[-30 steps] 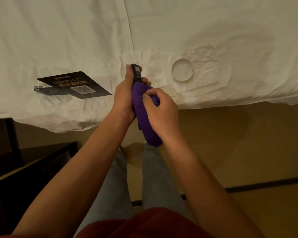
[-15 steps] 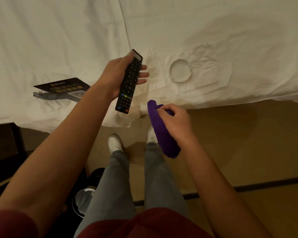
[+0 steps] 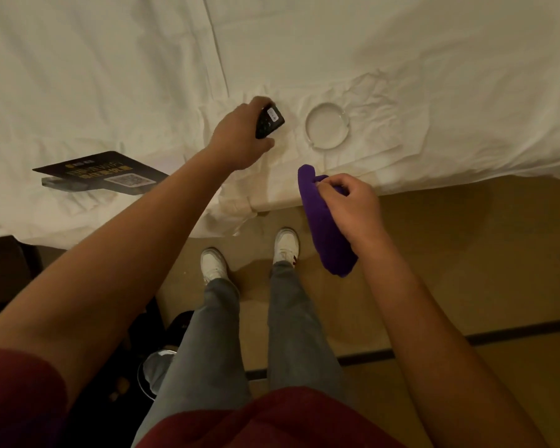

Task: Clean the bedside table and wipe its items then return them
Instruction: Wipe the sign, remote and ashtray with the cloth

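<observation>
Over the white bed [image 3: 401,59], the left hand [image 3: 240,137] grips a black remote [image 3: 270,122] while the right hand [image 3: 349,205] grips a purple cloth [image 3: 324,231].

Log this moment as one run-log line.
left hand: holds remote over bed | right hand: grips purple cloth | ashtray: on bed

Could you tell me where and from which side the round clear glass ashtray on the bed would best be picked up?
I would take the round clear glass ashtray by its raised rim, pinched from above with thumb and fingers on opposite sides. It lies flat and open side up on the white bedsheet, so the rim is its one exposed edge. The left hand holds the black remote control just beside it; approaching from the right looks clearer.
</observation>
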Available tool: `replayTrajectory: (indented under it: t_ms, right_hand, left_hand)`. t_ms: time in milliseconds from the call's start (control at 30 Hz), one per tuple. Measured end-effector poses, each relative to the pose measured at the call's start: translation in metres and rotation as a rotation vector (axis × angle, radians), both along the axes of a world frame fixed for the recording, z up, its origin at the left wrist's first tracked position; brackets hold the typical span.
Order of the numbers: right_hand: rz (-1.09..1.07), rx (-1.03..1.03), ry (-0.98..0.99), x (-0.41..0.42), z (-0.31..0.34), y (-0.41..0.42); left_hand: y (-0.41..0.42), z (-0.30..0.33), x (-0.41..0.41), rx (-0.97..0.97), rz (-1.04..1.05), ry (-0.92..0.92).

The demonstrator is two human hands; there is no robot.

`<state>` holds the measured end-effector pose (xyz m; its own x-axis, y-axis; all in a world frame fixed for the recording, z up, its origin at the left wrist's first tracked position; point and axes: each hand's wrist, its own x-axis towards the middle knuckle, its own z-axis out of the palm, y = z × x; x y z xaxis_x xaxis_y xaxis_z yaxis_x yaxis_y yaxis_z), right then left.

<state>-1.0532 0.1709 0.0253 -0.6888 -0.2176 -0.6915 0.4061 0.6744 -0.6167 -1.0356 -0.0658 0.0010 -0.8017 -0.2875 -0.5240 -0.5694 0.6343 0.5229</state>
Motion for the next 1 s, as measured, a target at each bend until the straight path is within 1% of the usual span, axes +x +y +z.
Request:
replayTrajectory:
  t_ms: [67, 100, 200, 367, 567, 667, 767, 867, 933, 1000]
  right_hand:
    - [-0.016, -0.001, -0.005, -0.003, -0.002, 0.004]
    - [-0.023, -0.001, -0.006, -0.004, -0.002, 0.005]
    - [-0.019, -0.007, -0.007, -0.006, -0.003, 0.012]
    - [-0.044, -0.016, -0.041, -0.013, -0.002, 0.021]
    - [-0.072, -0.039, -0.045, -0.020, 0.000, 0.021]
    - [-0.128, -0.066, -0.094, -0.025, 0.001, 0.022]
    - [-0.178, -0.076, -0.093, -0.028, 0.001, 0.025]
    - [-0.225, -0.069, -0.073, -0.031, 0.002, 0.029]
    - [-0.238, -0.061, -0.068, -0.032, 0.003, 0.032]
    - [-0.246, -0.068, -0.069, -0.032, 0.006, 0.034]
  left_hand:
    - [0.002, -0.007, -0.004, -0.128, -0.157, -0.003]
    - [0.004, -0.009, -0.005, -0.166, -0.199, -0.005]
    - [0.007, -0.020, -0.004, -0.189, -0.240, -0.009]
    - [0.006, -0.036, -0.002, -0.139, -0.194, -0.015]
    - [0.015, -0.046, 0.001, -0.179, -0.161, -0.031]
    - [0.019, -0.045, 0.001, -0.261, -0.197, -0.033]
    - [0.024, -0.038, -0.003, -0.311, -0.176, 0.068]
    - [0.033, -0.029, -0.020, -0.295, -0.133, 0.198]
    - [0.043, -0.026, -0.037, -0.251, -0.167, 0.213]
    - [0.056, -0.025, -0.054, -0.213, -0.235, 0.183]
